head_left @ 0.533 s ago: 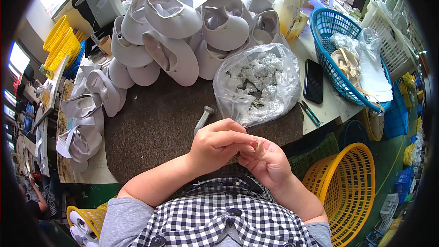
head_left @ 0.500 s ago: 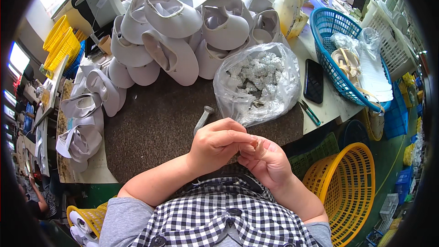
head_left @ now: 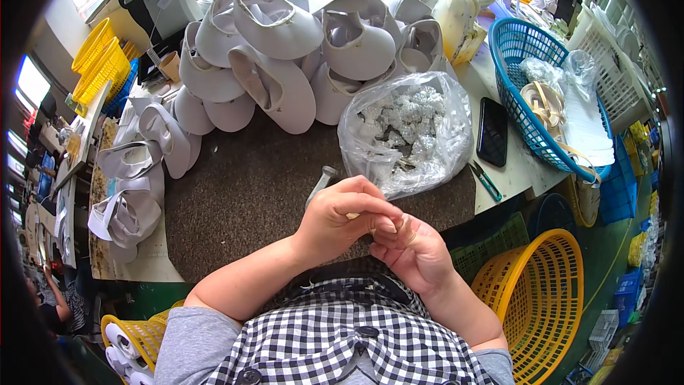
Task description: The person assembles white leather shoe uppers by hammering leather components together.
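My left hand [head_left: 345, 214] and my right hand [head_left: 417, 253] meet over the near edge of a dark brown mat [head_left: 235, 185]. Thumb and fingers are pinched on both, tip to tip, and whatever lies between them is too small or hidden to name. Just beyond my left hand a grey metal tool with a round flat end [head_left: 324, 177] lies on the mat, partly covered by the hand. A clear plastic bag [head_left: 449, 150] full of small silvery pieces sits past my fingers.
White shoe uppers [head_left: 285, 93] are heaped at the back, with more on the left. To the right lie a black phone [head_left: 492, 132], green-handled thread snips [head_left: 487, 182] and a blue basket [head_left: 509, 85]. A yellow basket [head_left: 545, 306] stands at lower right. Other people work farther off.
The left fingers have shifted slightly, opening a gap below the index finger. A small brownish bit seen between the fingertips before no longer shows clearly. The view has moved slightly.
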### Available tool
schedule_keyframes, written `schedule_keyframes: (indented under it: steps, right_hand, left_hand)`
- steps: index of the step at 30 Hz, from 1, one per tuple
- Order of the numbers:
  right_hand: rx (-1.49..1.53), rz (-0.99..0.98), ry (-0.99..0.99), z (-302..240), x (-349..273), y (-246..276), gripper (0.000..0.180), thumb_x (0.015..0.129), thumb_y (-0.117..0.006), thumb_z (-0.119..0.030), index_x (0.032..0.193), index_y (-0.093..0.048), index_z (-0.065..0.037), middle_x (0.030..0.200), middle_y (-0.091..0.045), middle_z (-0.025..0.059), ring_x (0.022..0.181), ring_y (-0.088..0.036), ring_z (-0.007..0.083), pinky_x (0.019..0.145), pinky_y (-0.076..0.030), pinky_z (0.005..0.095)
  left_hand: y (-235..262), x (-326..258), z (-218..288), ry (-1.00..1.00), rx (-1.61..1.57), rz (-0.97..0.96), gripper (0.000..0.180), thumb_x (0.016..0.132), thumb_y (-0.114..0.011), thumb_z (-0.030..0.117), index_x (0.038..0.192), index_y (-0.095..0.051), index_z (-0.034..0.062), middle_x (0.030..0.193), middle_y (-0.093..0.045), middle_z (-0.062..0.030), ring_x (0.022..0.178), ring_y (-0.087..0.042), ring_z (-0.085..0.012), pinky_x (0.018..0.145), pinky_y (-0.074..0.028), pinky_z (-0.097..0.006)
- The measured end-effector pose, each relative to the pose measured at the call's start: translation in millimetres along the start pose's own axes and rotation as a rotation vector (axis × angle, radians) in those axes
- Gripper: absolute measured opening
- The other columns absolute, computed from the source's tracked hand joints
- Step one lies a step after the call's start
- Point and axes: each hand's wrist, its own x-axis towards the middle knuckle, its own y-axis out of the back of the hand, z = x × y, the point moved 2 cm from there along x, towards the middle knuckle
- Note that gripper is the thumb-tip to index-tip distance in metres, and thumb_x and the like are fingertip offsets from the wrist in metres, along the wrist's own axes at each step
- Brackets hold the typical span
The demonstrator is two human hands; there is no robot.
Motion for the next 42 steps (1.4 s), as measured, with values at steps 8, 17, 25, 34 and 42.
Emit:
schedule_keyframes:
  steps: [8,17,25,34,42]
  right_hand:
    - [-0.492,0.144,0.099,-20.0,-5.5,0.2,0.020,0.088,-0.070,-0.014,0.099,-0.062,0.000,0.094,-0.063,0.0050,0.085,-0.060,0.0129,0.083,-0.049,0.0279]
    - [-0.605,0.152,0.085,-25.9,-3.7,20.8,0.013,0.085,-0.072,-0.008,0.093,-0.064,-0.002,0.088,-0.065,0.0013,0.081,-0.059,0.0073,0.075,-0.048,0.0222]
    - [-0.660,0.186,0.149,-17.7,4.0,30.2,0.011,0.087,-0.069,-0.007,0.096,-0.062,-0.003,0.089,-0.065,-0.0005,0.081,-0.059,0.0058,0.075,-0.047,0.0213]
    - [-0.998,0.182,0.156,-16.8,9.1,27.8,0.012,0.089,-0.068,-0.007,0.097,-0.061,-0.001,0.088,-0.063,-0.0009,0.080,-0.058,0.0049,0.074,-0.048,0.0203]
    - [-0.821,0.305,0.273,-23.6,0.4,24.1,0.009,0.089,-0.067,-0.005,0.094,-0.062,0.000,0.089,-0.065,0.0009,0.081,-0.060,0.0068,0.075,-0.049,0.0216]
  left_hand:
    - [13.5,-0.7,25.1,-0.425,0.521,-0.163,0.027,0.069,-0.077,0.006,0.095,-0.072,0.0075,0.084,-0.062,-0.0043,0.074,-0.063,-0.0181,0.060,-0.053,-0.029]
    - [20.5,58.6,-6.9,-0.250,0.657,-0.132,0.019,0.081,-0.068,0.008,0.100,-0.067,0.0074,0.086,-0.062,-0.0094,0.078,-0.063,-0.0276,0.070,-0.051,-0.037]
    - [8.8,107.6,-91.4,0.115,1.195,-0.014,0.033,0.076,-0.073,0.016,0.103,-0.061,0.0026,0.093,-0.062,-0.0122,0.091,-0.060,-0.0321,0.081,-0.049,-0.041]
    - [27.0,87.6,-74.4,-0.129,0.901,0.185,0.022,0.073,-0.071,0.001,0.094,-0.064,0.0032,0.086,-0.060,-0.0117,0.079,-0.062,-0.0302,0.069,-0.050,-0.038]
    - [20.0,62.2,-28.4,0.395,0.081,0.276,0.012,0.085,-0.070,0.005,0.091,-0.060,0.0001,0.085,-0.067,-0.0057,0.072,-0.062,-0.0108,0.066,-0.050,-0.025]
